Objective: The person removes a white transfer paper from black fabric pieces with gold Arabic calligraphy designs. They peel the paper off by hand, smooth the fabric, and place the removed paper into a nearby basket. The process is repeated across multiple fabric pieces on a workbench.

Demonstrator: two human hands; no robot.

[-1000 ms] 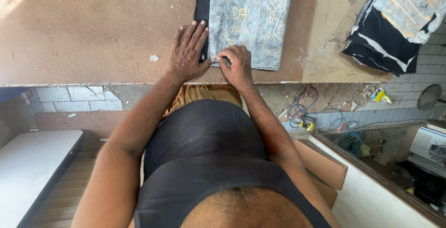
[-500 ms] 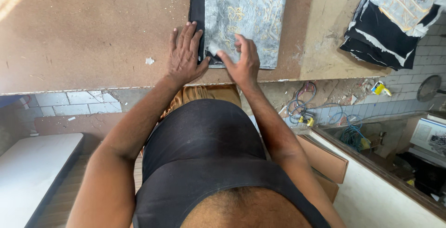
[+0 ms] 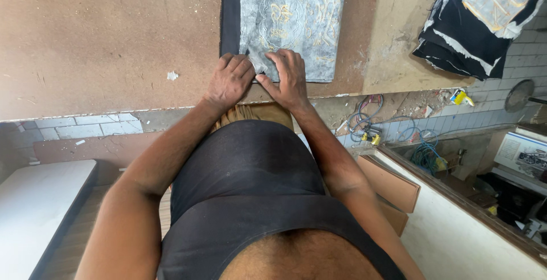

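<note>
A grey cloth panel [image 3: 296,12] with pale gold embroidery lies on a black backing strip [image 3: 229,12] on a brown board tabletop [image 3: 102,40]. My left hand [image 3: 229,80] is curled at the near left corner of the panel, fingertips pinching its edge. My right hand [image 3: 289,77] lies on the panel's near edge just to the right, fingers bent and pressing the cloth. The two hands almost touch. What lies under the fingers is hidden.
A pile of black and grey embroidered cloth pieces [image 3: 484,23] sits at the table's far right. Below the table edge are tangled cables [image 3: 370,129], a yellow item [image 3: 462,97], brown boxes [image 3: 393,183] and a white surface [image 3: 34,211] at left.
Both hands have drawn back toward the near edge of the panel and curled their fingers; earlier the left hand lay flat with spread fingers. The view has shifted slightly.
</note>
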